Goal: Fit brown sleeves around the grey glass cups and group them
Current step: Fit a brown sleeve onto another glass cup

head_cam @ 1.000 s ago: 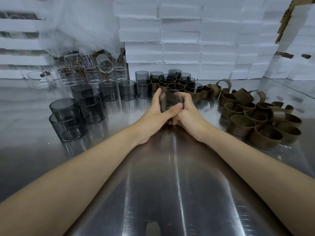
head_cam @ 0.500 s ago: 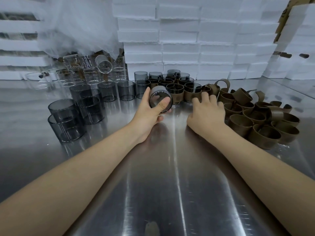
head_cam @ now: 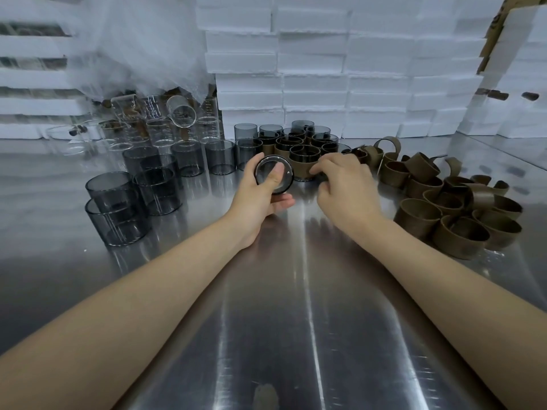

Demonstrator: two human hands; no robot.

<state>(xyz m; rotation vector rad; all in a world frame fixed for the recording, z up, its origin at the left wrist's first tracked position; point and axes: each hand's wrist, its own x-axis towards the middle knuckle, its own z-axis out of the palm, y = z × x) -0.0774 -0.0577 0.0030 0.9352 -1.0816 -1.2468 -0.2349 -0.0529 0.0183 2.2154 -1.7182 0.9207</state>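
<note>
White foam boxes [head_cam: 355,69] fill the upper frame behind a steel table [head_cam: 296,321]. Right: about sixteen loose sleeves [head_cam: 458,220]. Left: about nine bare grey cups [head_cam: 157,187]. Upper centre: about ten sleeved cups [head_cam: 305,155]. At centre the left hand [head_cam: 260,202] curls round one cup [head_cam: 266,168] tipped on its side. The right hand [head_cam: 346,187], fingers bent, touches the front sleeved one; whether it grips, I cannot tell.
</note>
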